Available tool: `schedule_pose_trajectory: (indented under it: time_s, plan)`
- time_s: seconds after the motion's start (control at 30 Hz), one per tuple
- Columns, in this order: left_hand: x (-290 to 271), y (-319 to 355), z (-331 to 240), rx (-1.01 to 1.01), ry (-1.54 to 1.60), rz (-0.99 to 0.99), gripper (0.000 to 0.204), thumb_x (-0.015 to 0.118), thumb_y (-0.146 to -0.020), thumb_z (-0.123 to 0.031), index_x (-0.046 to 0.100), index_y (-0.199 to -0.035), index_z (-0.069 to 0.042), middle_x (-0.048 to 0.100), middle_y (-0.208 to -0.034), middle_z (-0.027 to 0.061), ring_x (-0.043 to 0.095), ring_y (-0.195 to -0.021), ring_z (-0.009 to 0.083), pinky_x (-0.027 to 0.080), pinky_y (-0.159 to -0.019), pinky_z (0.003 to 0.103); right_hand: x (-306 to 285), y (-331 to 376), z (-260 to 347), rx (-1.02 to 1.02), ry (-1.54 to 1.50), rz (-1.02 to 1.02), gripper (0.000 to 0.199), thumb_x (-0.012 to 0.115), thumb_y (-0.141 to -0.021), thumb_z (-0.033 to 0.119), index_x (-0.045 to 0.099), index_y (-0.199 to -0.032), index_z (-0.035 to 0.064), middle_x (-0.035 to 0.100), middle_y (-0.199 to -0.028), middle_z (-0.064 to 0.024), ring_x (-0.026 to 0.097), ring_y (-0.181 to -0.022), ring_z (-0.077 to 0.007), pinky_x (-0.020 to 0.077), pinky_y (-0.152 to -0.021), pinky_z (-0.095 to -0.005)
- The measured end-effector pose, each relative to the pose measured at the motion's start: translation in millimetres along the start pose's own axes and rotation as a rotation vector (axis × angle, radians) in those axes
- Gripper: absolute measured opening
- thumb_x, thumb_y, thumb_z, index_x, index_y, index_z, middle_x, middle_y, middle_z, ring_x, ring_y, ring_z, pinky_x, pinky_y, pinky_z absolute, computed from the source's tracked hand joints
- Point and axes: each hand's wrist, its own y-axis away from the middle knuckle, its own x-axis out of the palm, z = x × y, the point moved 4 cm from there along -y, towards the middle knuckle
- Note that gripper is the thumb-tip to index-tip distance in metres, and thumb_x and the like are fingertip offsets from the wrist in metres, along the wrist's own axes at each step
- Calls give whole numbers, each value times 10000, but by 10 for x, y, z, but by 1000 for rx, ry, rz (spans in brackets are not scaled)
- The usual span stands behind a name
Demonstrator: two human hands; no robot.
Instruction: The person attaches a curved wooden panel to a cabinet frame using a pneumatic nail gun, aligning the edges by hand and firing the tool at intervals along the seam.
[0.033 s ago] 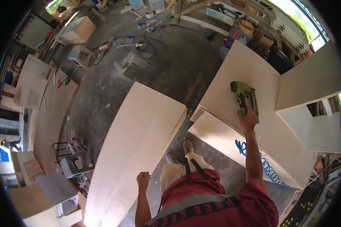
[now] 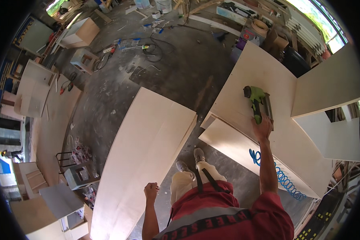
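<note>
My right hand [image 2: 263,127] is stretched out to the right and grips the handle of a green nail gun [image 2: 256,98]. The gun rests nose down on a wide pale plywood panel [image 2: 248,68]. A blue coiled air hose [image 2: 282,178] trails from the gun back along my right arm. My left hand [image 2: 151,191] is curled in a fist on the right edge of a long pale plywood sheet [image 2: 144,140] that lies in front of me. My feet [image 2: 190,160] stand on the concrete floor between the two boards.
A second board [image 2: 228,144] lies under the right panel, and white panels [image 2: 332,88] stand at the far right. Cables and small tools [image 2: 148,46] litter the grey floor ahead. White cabinet boxes [image 2: 32,88] and a small metal stool [image 2: 80,176] stand at the left.
</note>
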Motion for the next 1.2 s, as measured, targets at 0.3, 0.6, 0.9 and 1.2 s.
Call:
schedule_pose_trajectory:
  time_s: [0.3,0.6,0.9,1.2]
  plan:
    - [-37,-689,103,360,-419,-355,126,639,-840,-121,679,-809,-6,701,-762,147,670,-670,281,533,-609,406,89,-43,241,61,10,-205,433,760,-823,264,645,-1171,34,640,-1185,-162,547,-1179,-364,389,-1029,-497]
    - [1347,-2231,-2504,968,-324,-188,317,675,-876,-13,585,-1179,3,627,-1171,203,593,-1102,406,481,-943,466,1809,1139,1877,-20,-1037,182,521,654,-956,318,540,-1323,-33,585,-1317,-228,550,-1228,-368,424,-1046,-459]
    - [898,-4802,-4179,1384,-1126,-625,420,501,-1030,-374,560,-1313,-69,565,-1340,194,490,-1271,397,388,-1014,568,3797,1062,1895,416,-1368,198,521,608,-989,382,470,-1320,5,547,-1207,-155,506,-1141,-253,387,-1008,-370]
    - [1317,-4668,-3985,1263,-751,-17,409,465,-1055,-338,551,-916,36,600,-884,264,537,-868,488,426,-784,502,3679,1203,1537,500,-1357,8,361,556,-971,301,523,-1167,-1,512,-1076,-122,514,-960,-235,422,-875,-341]
